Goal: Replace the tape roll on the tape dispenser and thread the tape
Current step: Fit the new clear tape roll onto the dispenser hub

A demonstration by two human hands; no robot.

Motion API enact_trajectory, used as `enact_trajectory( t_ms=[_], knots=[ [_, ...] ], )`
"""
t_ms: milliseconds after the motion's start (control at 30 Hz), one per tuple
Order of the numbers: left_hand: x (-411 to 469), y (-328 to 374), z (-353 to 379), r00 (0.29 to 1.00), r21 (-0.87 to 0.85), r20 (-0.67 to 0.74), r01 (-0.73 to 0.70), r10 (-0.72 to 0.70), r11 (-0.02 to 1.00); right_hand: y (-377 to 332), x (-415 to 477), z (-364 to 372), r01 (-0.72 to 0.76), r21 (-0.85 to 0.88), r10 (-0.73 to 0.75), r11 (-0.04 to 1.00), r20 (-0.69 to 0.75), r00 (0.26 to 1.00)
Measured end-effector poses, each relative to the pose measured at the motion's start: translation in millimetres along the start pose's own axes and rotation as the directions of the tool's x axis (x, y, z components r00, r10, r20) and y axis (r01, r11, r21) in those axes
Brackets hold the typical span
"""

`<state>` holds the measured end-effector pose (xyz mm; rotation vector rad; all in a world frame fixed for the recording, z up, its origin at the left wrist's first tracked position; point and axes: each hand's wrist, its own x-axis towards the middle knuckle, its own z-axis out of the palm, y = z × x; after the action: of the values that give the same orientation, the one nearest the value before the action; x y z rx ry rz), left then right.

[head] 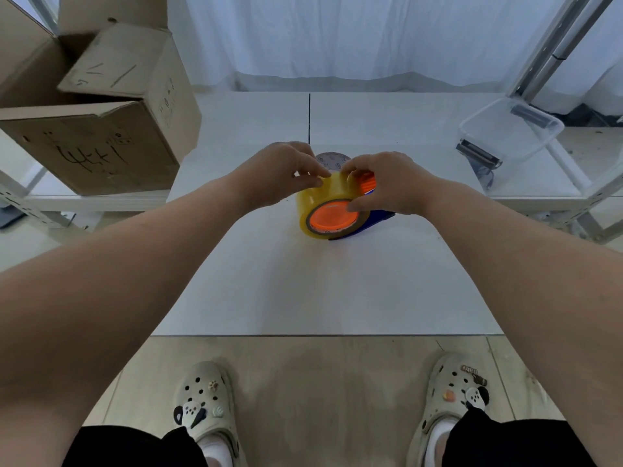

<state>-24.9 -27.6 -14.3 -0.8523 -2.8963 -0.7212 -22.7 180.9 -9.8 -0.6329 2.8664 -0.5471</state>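
Yellow tape roll (323, 203), seated on dispenser (371, 219) mid-table (269, 298), is being pinched at its top by left hand (279, 173) and right hand (387, 183); loose end likely being re-stuck if grip slips.

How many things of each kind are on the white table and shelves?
Tape rolls: 2 (yellowish roll, another roll behind it)
Tape dispensers: 1
Cardboard boxes: 2 ()
Clear plastic tubs: 1
Total: 6
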Motion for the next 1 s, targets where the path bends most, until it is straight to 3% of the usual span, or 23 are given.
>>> enact_trajectory(
  t_ms=[167,433,800,1000],
  knots=[
    [1.0,2.8,-4.0,0.999,0.103,-0.001,-0.049,0.049,0.993,-1.6,-2.0,-1.0,0.006,-0.021,-0.006,1.0,-0.009,1.0],
    [1.9,10.5,-12.8,0.976,0.436,0.189,-0.182,0.108,0.881,-10.0,3.4,-1.5,0.066,-0.116,-0.064,0.991,0.022,0.998],
    [-5.4,15.7,-6.3,0.981,0.449,0.181,-0.149,0.073,0.881,-24.3,5.9,-3.6,0.117,-0.214,-0.109,0.97,0.047,0.993],
    [-8.9,5.0,1.8,0.994,0.397,0.066,-0.104,0.084,0.912,-18.3,5.4,-3.4,0.107,-0.179,-0.102,0.978,0.037,0.994]
  ],
)
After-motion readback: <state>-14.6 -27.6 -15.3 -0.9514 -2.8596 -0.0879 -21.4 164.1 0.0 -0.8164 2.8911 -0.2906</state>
